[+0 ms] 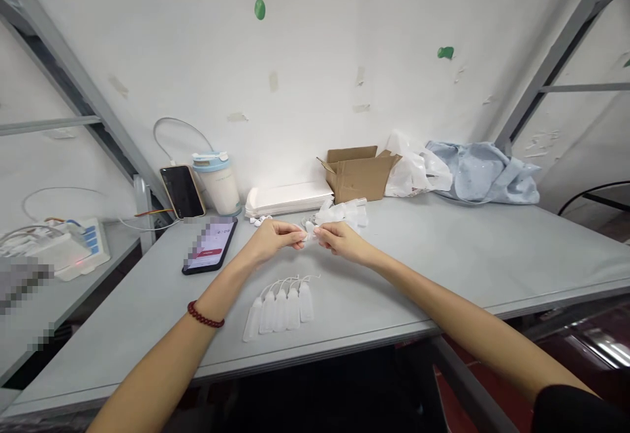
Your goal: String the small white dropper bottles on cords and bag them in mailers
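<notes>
Translucent white, a small piece is between your two bare hands, over the middle of a grey table. Your left hand is nearly closed, thumb and fingertips pinched on the piece's left side; your right hand pinches its right side the same way. The piece's exact shape is too small to tell. A dark red beaded bracelet circles your left wrist. Nearer you, five slim whitish tubes lie side by side, thin curved stems pointing away from you. Just beyond your hands is a loose pile of clear-white pieces. To the left are a lit phone lying flat, a leaning phone and a blue-lidded cup. Along the wall, left to right: a white stack, an open cardboard box, a white plastic bag and pale blue fabric
</notes>
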`<action>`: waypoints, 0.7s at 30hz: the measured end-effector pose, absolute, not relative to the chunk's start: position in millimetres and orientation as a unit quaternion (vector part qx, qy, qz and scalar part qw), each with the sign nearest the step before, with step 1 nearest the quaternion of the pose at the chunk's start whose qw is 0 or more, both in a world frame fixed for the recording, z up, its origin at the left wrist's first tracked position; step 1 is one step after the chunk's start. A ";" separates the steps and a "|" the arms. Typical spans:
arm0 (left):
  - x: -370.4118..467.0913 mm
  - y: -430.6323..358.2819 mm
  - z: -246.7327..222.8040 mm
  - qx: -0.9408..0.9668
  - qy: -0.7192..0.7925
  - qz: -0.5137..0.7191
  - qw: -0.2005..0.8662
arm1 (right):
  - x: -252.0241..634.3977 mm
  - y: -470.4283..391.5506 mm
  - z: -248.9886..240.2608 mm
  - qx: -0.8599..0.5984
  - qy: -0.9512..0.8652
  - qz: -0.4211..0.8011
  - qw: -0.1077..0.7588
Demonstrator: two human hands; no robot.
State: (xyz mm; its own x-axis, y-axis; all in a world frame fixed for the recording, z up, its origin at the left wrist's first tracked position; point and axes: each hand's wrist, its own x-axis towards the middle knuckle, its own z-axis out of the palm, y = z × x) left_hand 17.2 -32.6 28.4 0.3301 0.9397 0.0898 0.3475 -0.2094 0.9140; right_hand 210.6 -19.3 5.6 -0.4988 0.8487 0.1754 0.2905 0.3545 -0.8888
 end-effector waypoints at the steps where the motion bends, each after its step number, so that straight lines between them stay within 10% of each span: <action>1: 17.5 -33.2 28.7 0.701 0.462 0.348 0.417 | 210.8 -19.4 5.9 -0.376 -0.748 0.439 0.327; 21: 25.3 -39.6 29.7 0.754 0.429 0.325 0.377 | 209.0 -22.1 6.7 -0.358 -0.628 0.599 0.345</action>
State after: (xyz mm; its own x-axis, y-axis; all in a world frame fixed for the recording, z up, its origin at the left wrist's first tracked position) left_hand 25.3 -39.6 29.7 0.4210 0.8916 0.1668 0.4004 -0.3477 0.8478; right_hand 209.0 -22.1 6.7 -0.5054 0.8629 0.0030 0.0369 0.0252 -0.9990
